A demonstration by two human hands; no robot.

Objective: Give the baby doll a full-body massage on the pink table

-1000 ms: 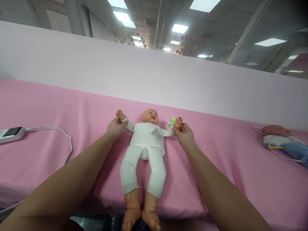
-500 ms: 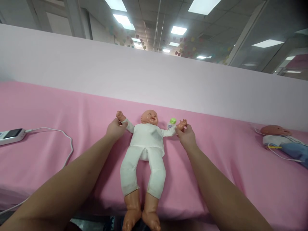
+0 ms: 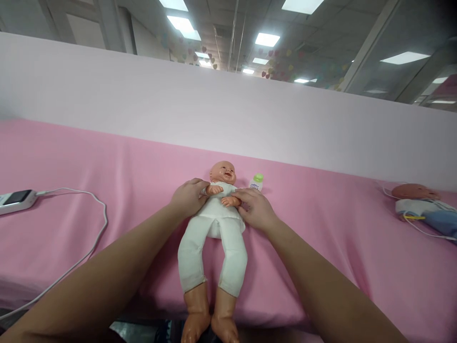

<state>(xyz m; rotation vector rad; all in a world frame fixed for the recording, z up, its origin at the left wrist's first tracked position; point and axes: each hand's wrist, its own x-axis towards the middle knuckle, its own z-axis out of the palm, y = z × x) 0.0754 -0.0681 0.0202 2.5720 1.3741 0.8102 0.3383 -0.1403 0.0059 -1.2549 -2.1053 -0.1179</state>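
Note:
A baby doll (image 3: 216,228) with a white cloth body lies on its back on the pink sheet (image 3: 307,257), its feet at the near edge. Both doll arms are folded across its chest. My left hand (image 3: 191,196) is closed around the doll's arm at the left, close to the wrist. On the other side, my right hand (image 3: 255,207) grips the second doll arm behind its small hand. Just beyond my right hand is a small bottle (image 3: 256,181) with a green cap, partly covered by my fingers.
At the far left lies a white handheld device (image 3: 17,201) with a dark screen, its white cable (image 3: 103,209) curving over the sheet. A second doll (image 3: 421,205) in blue and white lies at the far right, with thin tubing. A white wall panel (image 3: 228,114) rises behind.
Both my hands have moved inward, bringing the doll's arms from spread out at its sides to folded over its chest. The doll's body and legs have stayed in place.

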